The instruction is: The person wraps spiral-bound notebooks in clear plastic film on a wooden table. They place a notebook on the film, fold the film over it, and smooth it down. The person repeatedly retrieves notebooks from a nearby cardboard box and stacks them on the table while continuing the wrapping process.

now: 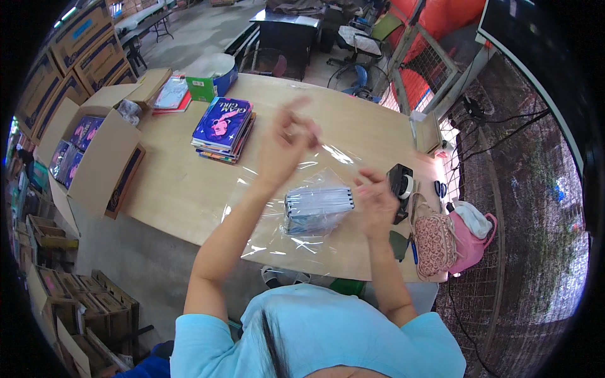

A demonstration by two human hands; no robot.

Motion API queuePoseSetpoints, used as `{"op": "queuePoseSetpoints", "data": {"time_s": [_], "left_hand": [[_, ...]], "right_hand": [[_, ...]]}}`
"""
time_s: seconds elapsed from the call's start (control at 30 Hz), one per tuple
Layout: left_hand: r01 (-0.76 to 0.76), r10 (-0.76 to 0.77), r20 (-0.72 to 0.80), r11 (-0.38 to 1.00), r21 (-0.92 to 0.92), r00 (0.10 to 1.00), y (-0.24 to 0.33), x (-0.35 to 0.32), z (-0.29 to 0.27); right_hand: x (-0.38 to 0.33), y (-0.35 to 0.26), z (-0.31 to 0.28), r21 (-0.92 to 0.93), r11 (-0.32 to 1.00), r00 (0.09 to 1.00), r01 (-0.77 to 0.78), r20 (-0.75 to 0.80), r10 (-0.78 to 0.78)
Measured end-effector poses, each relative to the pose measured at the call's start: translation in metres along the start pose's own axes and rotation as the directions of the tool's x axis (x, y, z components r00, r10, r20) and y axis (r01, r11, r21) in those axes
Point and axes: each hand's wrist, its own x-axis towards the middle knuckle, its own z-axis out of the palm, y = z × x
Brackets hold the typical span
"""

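Two hands at work over a wooden table, centre of the frame. Left hand raised above the table, blurred by motion, fingers loosely spread; whether it pinches the clear plastic sheet cannot be told. Right hand lower, right of centre, fingers curled and touching the sheet's edge just beside a stack of books lying on the plastic.

Step in hand, as I judge it: wrapping the stack in the sheet, with one flap being lifted. The next move likely calls for a firm hold on the stack while the film is drawn over it without creasing.

Edges and room: stack sits near the table's front edge, lower centre. Tape dispenser just right of the right hand; patterned pouch and pink bag crowd the right corner. Second pile of books upper left of centre, well apart. Open cardboard box at far left. Bare tabletop between the piles gives room.
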Motion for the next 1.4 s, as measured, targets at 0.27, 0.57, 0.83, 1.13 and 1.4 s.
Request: {"op": "queuePoseSetpoints", "data": {"time_s": [0.27, 0.57, 0.83, 1.13, 1.4], "left_hand": [[-0.163, 0.025, 0.337, 0.907, 0.389, 0.941, -0.016, -0.076, -0.037], [-0.291, 0.284, 0.078, 0.873, 0.392, 0.956, 0.016, -0.069, 0.017], [-0.216, 0.171, 0.152, 0.468, 0.857, 0.973, -0.04, -0.13, 0.007], [-0.21, 0.26, -0.006, 0.79, 0.576, 0.966, -0.015, -0.111, -0.007], [-0.271, 0.01, 0.317, 0.545, 0.793, 0.948, -0.052, -0.103, -0.025]], "right_hand": [[-0.007, 0.006, -0.012, -0.002, 0.999, 0.999, -0.045, 0.019, 0.045], [-0.018, 0.008, -0.007, -0.447, 0.891, 0.963, 0.076, 0.265, 0.051], [-0.018, 0.003, -0.041, -0.179, 0.975, 0.992, -0.129, -0.019, 0.127], [-0.034, 0.043, -0.016, -0.209, 0.966, 0.98, -0.153, 0.093, 0.175], [-0.016, 0.023, -0.017, -0.257, 0.964, 0.97, -0.071, 0.207, 0.126]]}}
